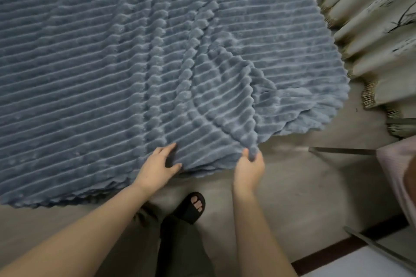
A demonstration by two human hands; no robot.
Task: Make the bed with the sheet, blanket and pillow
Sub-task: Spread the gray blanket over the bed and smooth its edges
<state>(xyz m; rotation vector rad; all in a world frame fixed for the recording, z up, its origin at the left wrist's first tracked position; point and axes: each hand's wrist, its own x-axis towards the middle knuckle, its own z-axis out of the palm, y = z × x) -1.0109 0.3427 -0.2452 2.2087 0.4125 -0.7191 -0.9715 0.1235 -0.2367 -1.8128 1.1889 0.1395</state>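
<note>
Blue blanket (90, 74), pinched by right hand (248, 168), hides everything beneath.

We see a pale curtain (369, 29) with dark brush-like markings hanging in deep folds, its fringed hem (369, 94) near a grey floor (304, 186). Below the curtain, a thin metal bar (342, 151) runs level, meeting a pink ribbed cloth (398, 177). Further below the curtain, a second bar (378, 248) slants over a dark strip (337, 247) edging a white patch (360, 263). Well to the lower left of the curtain, we see a black sandal (191, 208) and dark trousers (184, 249).
</note>
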